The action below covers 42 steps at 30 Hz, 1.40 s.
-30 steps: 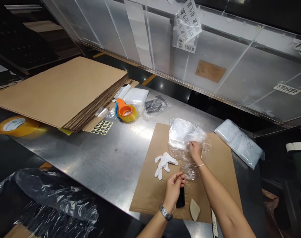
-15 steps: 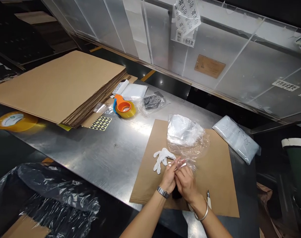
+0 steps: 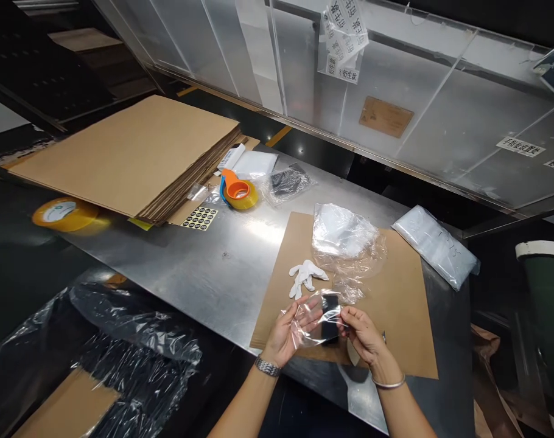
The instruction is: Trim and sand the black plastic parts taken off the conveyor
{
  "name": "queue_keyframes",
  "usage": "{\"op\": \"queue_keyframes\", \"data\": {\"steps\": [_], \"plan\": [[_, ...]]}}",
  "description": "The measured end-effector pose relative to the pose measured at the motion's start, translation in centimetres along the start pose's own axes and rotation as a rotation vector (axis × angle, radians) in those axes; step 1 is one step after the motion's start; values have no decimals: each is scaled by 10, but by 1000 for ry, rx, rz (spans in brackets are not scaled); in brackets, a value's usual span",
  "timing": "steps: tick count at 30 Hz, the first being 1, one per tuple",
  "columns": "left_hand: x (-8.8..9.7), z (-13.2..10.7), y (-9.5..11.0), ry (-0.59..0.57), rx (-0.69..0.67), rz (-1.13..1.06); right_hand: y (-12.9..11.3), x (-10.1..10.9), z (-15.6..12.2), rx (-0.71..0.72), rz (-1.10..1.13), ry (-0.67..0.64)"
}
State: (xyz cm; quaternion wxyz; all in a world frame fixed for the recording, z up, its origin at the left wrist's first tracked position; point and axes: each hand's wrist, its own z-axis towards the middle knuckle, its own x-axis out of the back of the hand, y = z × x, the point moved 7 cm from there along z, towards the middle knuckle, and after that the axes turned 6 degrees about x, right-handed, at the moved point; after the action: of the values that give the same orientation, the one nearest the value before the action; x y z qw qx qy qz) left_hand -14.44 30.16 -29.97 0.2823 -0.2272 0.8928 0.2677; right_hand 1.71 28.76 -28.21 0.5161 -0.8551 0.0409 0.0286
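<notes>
Both hands hold a small clear plastic bag (image 3: 310, 322) above the near edge of a brown cardboard sheet (image 3: 400, 304). My left hand (image 3: 286, 331) cups the bag from the left with curled fingers. My right hand (image 3: 363, 334) pinches its right edge. A black flat object (image 3: 330, 316), phone-like, shows at the bag's right side; whether it is inside or behind the bag is unclear. White gloves (image 3: 305, 277) lie on the cardboard just beyond. A pile of clear bags (image 3: 345, 240) lies further back.
A steel table (image 3: 204, 274) carries a stack of flat cardboard (image 3: 131, 152), an orange tape dispenser (image 3: 238, 191), a sticker sheet (image 3: 199, 218), a yellow tape roll (image 3: 64, 213) and a packet of bags (image 3: 434, 246). Black plastic film (image 3: 122, 340) lies lower left. A clear partition (image 3: 396, 103) stands behind.
My right hand left the pile of bags and came to my left hand. Both hands now spread a clear bag wide, with the black object at it.
</notes>
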Motion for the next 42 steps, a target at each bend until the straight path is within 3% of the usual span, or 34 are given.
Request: {"op": "queue_keyframes", "data": {"steps": [7,9,14,22,24,28,35,38,42], "plan": [[27,-18,10,288,-282,238,-12,-12,-12,135,-100,18],[22,-29,9,293,-348,338,-17,-22,-19,186,-183,-10],[-4,-42,-9,145,-369,579,-19,-45,-30,302,-394,-79],[28,-52,-13,420,-572,726,-7,-41,-22,407,-615,80],[24,-63,-8,469,-718,891,-7,-51,-24,459,-701,37],[0,-69,-9,473,-972,1508,-10,-74,-30,587,-878,-75],[27,-38,-10,549,-949,1593,7,-82,-29,671,-1076,-52],[43,-29,-10,598,-910,1594,23,-64,-25,602,-1112,85],[61,-23,-11,655,-824,1604,48,-25,-19,399,-1144,339]]}}
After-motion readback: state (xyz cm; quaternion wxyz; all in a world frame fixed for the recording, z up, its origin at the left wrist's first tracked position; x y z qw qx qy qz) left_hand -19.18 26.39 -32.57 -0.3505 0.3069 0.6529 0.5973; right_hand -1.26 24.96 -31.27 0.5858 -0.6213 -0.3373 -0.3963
